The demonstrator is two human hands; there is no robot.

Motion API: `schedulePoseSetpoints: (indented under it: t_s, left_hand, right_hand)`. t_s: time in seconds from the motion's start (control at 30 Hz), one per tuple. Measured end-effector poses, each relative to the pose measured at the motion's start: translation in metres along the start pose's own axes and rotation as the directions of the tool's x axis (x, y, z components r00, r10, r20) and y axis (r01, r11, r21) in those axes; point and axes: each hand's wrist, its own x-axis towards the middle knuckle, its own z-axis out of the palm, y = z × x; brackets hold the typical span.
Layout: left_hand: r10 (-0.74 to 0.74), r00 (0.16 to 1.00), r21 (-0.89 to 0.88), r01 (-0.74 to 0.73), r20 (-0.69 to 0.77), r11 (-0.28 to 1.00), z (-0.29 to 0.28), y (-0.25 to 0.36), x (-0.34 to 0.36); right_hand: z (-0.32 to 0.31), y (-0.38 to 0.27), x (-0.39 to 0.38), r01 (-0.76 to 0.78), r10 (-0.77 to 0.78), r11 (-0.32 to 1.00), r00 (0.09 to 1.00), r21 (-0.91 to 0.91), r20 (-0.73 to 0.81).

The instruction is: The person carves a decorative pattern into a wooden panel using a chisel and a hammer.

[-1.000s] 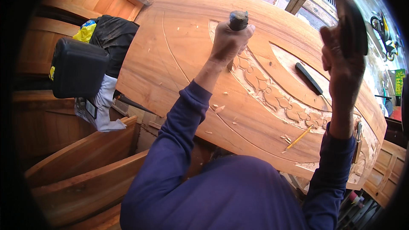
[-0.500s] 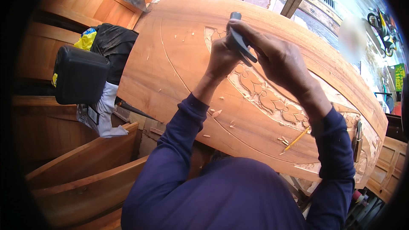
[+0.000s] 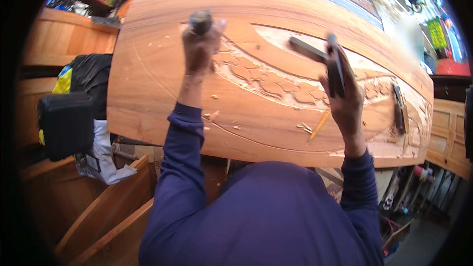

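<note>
My left hand (image 3: 197, 49) is closed around an upright chisel-like tool; its round, greyish handle end (image 3: 200, 22) sticks out of the top of the fist. The tool's lower end is hidden behind the hand, over the left end of a carved floral band (image 3: 266, 81). To the right, my right hand (image 3: 347, 101) is raised above the wooden panel (image 3: 157, 83), closed on a dark hammer (image 3: 309, 50), one arm of which points left. Motion blurs both hands, so the exact grip on the hammer is unclear.
A yellow pencil (image 3: 320, 125) lies on the panel near wood shavings (image 3: 212, 116). Dark hand tools (image 3: 399, 111) rest at its right end. Left of the panel are a black case (image 3: 66, 125) and a white cloth (image 3: 106, 155). Wooden boards (image 3: 106, 204) stand below.
My hands were together around the hammer; now they are apart, the right holding the hammer off to the right, the left gripping the upright tool. The view has shifted too.
</note>
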Motion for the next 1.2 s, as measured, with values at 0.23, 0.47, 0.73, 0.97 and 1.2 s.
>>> schedulePoseSetpoints:
  t_s: [0.23, 0.47, 0.73, 0.97, 1.2]
  left_hand:
    - [-0.034, 0.999, -0.039, 0.032, -0.032, 0.999, 0.015, -0.003, 0.006]
    - [0.038, 0.998, -0.033, -0.040, -0.047, 0.999, 0.000, -0.006, 0.012]
    - [0.047, 0.997, -0.049, -0.044, 0.064, 0.998, 0.018, -0.019, 0.008]
    - [0.107, 0.986, -0.004, -0.108, -0.130, 0.994, -0.095, -0.076, -0.009]
    - [0.007, 0.999, 0.113, -0.011, 0.033, 0.994, -0.004, 0.025, 0.002]
  right_hand:
    - [-0.117, 0.043, -0.193, -0.537, 0.546, 0.733, 0.830, -0.418, -0.109]
    - [-0.124, 0.026, -0.189, -0.250, 0.288, 0.601, 0.954, -0.759, -0.086]
    - [-0.035, 0.005, -0.144, -0.313, 0.396, 0.774, 0.917, -0.550, 0.036]
    - [0.001, 0.010, -0.115, -0.282, 0.319, 0.934, 0.935, -0.221, 0.157]
    - [-0.009, 0.015, -0.153, -0.617, 0.598, 0.783, 0.781, 0.077, 0.180]
